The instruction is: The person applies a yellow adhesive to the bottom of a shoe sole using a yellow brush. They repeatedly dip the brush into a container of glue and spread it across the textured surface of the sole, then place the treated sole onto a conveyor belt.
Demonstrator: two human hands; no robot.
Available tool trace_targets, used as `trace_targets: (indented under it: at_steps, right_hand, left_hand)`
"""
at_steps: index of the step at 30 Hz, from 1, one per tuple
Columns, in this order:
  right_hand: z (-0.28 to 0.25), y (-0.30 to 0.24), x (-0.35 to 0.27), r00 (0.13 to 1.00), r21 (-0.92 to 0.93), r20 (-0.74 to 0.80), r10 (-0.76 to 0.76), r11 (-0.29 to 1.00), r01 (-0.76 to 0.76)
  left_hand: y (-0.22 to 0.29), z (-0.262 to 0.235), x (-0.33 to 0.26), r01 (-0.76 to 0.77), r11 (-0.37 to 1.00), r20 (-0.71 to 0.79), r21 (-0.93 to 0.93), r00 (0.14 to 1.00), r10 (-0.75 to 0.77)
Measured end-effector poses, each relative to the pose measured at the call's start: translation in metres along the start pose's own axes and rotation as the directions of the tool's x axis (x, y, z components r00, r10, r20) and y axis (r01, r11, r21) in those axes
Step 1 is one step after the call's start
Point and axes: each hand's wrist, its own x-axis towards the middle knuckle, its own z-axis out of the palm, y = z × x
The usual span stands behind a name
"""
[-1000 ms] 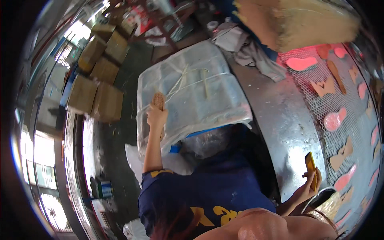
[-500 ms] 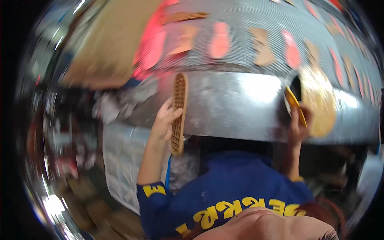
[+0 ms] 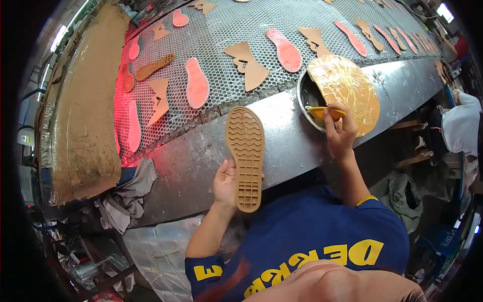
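My left hand (image 3: 225,182) grips a tan shoe sole (image 3: 247,156) upright by its edge. The sole's ridged tread faces up, with wavy grooves above and square cells below; some of my fingers are hidden behind it. In my right hand (image 3: 343,132) a flat yellow-handled tool (image 3: 322,112) is pinched, its tip over the opening of a round metal bowl (image 3: 300,98). A yellowish round board (image 3: 349,88), streaked with pale dried strands, covers much of the bowl. The bowl stands on a shiny metal ledge (image 3: 201,166).
Beyond the ledge runs a mesh belt (image 3: 221,30) carrying several pink insoles (image 3: 197,83) and tan cut-out pieces (image 3: 246,65). More brown soles (image 3: 155,66) lie near red light at left. A large cardboard sheet (image 3: 85,100) borders the belt. Grey cloth (image 3: 133,189) hangs off the ledge.
The sole has turned so its tread shows broadly instead of edge-on. My view has swung left. The yellow tool has tilted from near upright to nearly level at the bowl.
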Motion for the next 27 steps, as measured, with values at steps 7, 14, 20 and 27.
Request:
trace_targets:
  at_steps: [7,14,20,27]
  right_hand:
    - [0.001,0.011,0.013,0.891,0.734,0.117,0.439,0.566,-0.376]
    - [0.031,-0.044,-0.002,0.972,0.756,0.209,0.106,0.613,-0.229]
    - [0.049,-0.057,-0.007,0.917,0.348,0.203,-0.344,0.901,0.260]
    - [0.048,-0.053,-0.010,0.932,0.294,0.214,-0.292,0.929,0.224]
  left_hand:
    - [-0.019,0.010,0.005,-0.010,0.980,0.092,0.198,0.996,-0.009]
    - [-0.020,0.017,0.008,0.017,0.969,0.100,0.248,0.994,-0.043]
    - [-0.027,0.026,0.008,0.026,0.974,0.144,0.227,0.988,-0.060]
    - [-0.032,0.033,0.011,0.030,0.944,0.196,0.328,0.976,-0.099]
